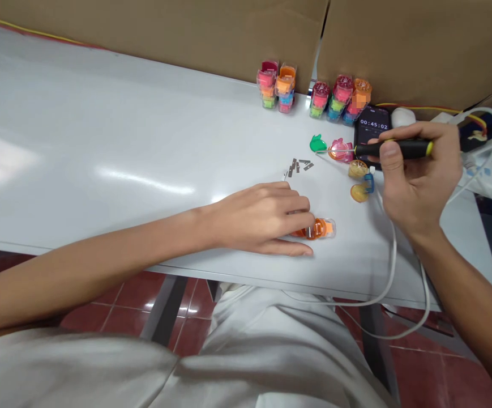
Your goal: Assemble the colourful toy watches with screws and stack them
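My left hand (266,218) lies low over the table with its fingers curled onto an orange pencil sharpener (324,228) that has a clear plastic end. A small metal blade (309,232) shows on the sharpener beside my fingertips; the fingers hide its left part. My right hand (424,170) is closed round a screwdriver (411,148) with a black handle and yellow end. Its thin shaft points left, the tip beside a green plastic piece (317,143) and in front of a pink piece (339,149). Several loose metal blades (299,166) lie beyond my left hand.
Stacks of coloured sharpeners (286,88) and more stacks (342,97) stand along the cardboard wall (165,34). A phone (373,122) showing a timer lies behind my right hand. Yellow pieces (359,193) and a blue one (369,183) sit nearby. A white cable (394,255) hangs over the table edge.
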{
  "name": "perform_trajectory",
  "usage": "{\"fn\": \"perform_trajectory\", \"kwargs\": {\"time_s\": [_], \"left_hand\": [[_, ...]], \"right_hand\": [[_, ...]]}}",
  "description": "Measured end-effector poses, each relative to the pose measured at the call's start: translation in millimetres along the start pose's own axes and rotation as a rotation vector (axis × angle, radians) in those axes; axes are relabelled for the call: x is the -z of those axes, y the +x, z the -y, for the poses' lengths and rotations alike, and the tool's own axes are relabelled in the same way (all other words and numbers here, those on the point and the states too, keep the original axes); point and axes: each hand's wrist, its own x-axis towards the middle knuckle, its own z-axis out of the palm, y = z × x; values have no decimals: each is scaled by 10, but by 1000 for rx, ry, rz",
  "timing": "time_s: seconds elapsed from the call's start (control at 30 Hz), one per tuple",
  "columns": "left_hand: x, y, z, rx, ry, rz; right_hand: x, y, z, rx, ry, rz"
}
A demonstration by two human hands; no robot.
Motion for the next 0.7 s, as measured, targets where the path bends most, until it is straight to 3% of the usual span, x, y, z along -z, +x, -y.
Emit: {"fn": "perform_trajectory", "kwargs": {"time_s": [0.13, 0.33, 0.7], "left_hand": [[-18, -15, 65, 73, 5, -103], [-53, -51, 241, 447, -19, -386], [-31, -18, 217, 491, -263, -470]], "right_hand": [[13, 17, 85, 5, 19, 0], [47, 21, 409, 41, 23, -54], [47, -16, 507, 12, 57, -57]]}}
